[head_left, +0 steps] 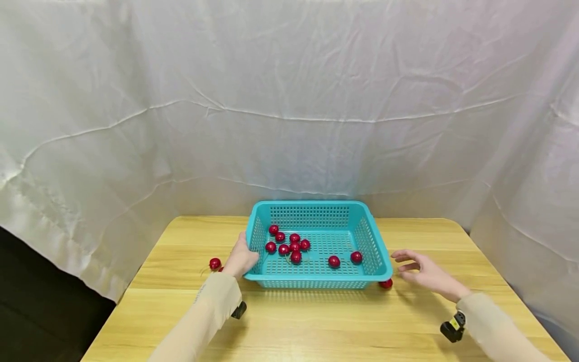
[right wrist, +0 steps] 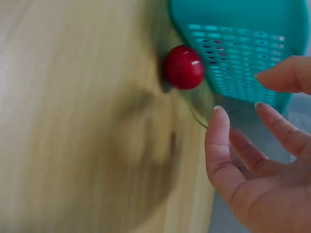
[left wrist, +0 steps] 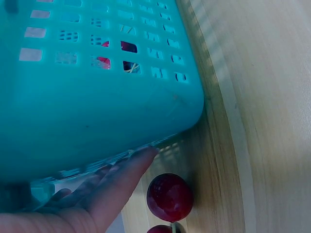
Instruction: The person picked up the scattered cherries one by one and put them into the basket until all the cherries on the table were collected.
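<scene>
A turquoise plastic basket [head_left: 312,278] stands on the wooden table, with several red cherries [head_left: 294,247] inside, mostly toward its left end. My left hand [head_left: 242,259] grips the basket's left side, thumb over the rim and fingers along the outer wall below it. Close by that hand, a cherry [left wrist: 170,197] lies on the table, another partly cut off beside it. To the right of the basket, my right hand [head_left: 422,274] hovers with loosely bent, spread fingers and nothing between them. One stemmed cherry [right wrist: 184,67] sits against the basket's right front corner, near those fingers.
The wooden table [head_left: 316,327] reaches out on both sides of the basket. Pale grey cloth [head_left: 289,151] hangs behind and around the table. A black area [head_left: 40,301] shows at the lower left, beyond the cloth.
</scene>
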`<state>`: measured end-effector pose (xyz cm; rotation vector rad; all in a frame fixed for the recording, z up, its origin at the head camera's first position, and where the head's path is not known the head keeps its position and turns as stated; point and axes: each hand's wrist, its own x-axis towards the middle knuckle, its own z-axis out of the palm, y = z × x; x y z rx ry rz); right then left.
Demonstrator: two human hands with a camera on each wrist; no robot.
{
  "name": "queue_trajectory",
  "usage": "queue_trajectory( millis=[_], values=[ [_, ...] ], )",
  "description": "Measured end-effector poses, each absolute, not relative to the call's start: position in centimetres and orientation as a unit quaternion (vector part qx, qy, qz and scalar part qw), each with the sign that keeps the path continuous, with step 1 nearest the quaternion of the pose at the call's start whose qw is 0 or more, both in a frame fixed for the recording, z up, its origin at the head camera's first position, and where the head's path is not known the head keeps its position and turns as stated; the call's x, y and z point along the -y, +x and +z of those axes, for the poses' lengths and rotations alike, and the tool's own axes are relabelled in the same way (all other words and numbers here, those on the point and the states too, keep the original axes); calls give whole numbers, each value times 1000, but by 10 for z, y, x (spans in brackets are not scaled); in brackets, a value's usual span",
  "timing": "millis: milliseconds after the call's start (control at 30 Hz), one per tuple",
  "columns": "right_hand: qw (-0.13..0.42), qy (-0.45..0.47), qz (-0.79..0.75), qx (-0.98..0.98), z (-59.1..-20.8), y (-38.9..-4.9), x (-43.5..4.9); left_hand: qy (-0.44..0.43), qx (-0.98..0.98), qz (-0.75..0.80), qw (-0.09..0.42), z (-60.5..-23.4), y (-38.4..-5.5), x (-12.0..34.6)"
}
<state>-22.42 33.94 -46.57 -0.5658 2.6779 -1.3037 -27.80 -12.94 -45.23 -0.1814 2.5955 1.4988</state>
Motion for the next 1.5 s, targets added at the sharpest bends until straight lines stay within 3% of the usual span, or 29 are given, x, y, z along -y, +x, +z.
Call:
queue_trajectory(
  millis=[233,500,767,1067,1500],
  values=[
    [82,-193,-393,-895,-475,-223,-337,-60,-861,501,69,-451,-278,129],
    [10,-199,-264,-944,-480,-225,-325,-57,-864,496,67,-451,-279,129],
    [-23,-266,-173,-948,-482,-230,-314,-56,-865,494,67,-450,-278,129],
    [-5,-308,-172,-936,-488,-232,-313,-60,-863,496,71,-452,-279,128],
    [41,-284,-202,-936,-491,-225,-328,-63,-866,491,74,-450,-277,129]
  ],
)
